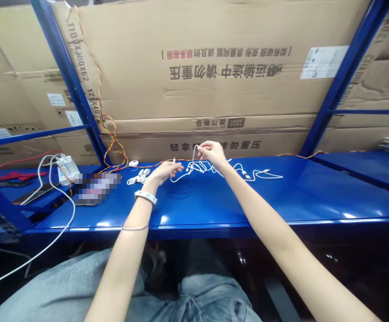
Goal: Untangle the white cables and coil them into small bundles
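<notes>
A loosely tangled white cable point(201, 167) lies toward the back of the blue shelf point(194, 205). My right hand point(213, 153) pinches a raised stretch of it between thumb and fingertips, just above the tangle. To its left, my left hand point(165, 172) is closed on the cable near one end, and a small white plug tip sticks up above its fingers. More loops and connectors run out to the right past my right wrist. A second white cable, bundled in small coils point(138, 177), rests left of my left hand.
Brown cardboard point(194, 103) stands behind the shelf between blue posts. At left are a blurred phone point(97, 190), a white charger block point(68, 170) with cables, and a twisted red-yellow wire point(116, 134). A small white oval piece point(133, 163) sits at the back.
</notes>
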Demonstrator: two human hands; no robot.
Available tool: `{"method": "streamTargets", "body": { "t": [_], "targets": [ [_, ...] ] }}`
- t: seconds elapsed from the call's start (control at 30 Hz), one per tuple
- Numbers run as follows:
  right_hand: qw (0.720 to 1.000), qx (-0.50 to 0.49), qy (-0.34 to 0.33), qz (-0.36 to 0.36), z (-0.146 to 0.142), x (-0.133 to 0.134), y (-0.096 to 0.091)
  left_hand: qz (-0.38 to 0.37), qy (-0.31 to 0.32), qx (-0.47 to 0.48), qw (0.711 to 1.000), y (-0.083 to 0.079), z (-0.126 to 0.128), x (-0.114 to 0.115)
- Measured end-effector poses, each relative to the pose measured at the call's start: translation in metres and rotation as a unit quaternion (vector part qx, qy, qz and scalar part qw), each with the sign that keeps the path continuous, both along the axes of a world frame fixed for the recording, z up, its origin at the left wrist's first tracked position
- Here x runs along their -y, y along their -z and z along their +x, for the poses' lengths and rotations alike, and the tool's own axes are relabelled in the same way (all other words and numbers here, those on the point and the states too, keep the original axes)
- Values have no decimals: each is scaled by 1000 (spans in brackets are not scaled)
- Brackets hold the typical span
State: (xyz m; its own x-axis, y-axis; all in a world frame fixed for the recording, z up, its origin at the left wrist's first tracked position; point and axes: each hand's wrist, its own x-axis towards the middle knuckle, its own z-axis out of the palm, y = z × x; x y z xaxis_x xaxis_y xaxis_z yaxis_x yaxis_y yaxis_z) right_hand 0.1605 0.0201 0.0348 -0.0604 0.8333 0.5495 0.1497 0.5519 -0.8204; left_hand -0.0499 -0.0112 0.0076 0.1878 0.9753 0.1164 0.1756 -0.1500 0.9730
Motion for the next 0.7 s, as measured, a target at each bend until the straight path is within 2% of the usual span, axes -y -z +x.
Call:
{"method": "streamTargets", "body": {
  "t": [0.1, 0.3, 0.37, 0.43, 0.57, 0.7],
  "targets": [
    [1000, -1, -28, 14, -12, 8, -1, -11, 46, -44, 998, 4, 7, 2],
    [987, 56, -116, 98, -31, 23, 3, 43, -68, -15, 997, 6, 8, -5],
    [981, 94, -131, 111, -35, 28, 5, 61, -87, 12, 994, 5, 5, -7],
    [974, 131, -138, 125, -38, 32, 6, 41, -62, 71, 995, 3, 2, -8],
    [958, 188, -145, 162, -46, 32, 14, -79, 52, 201, 975, -2, 0, -5],
    [924, 262, -183, 211, -53, 29, 22, -97, 72, 284, 951, -6, 2, -1]
  ]
}}
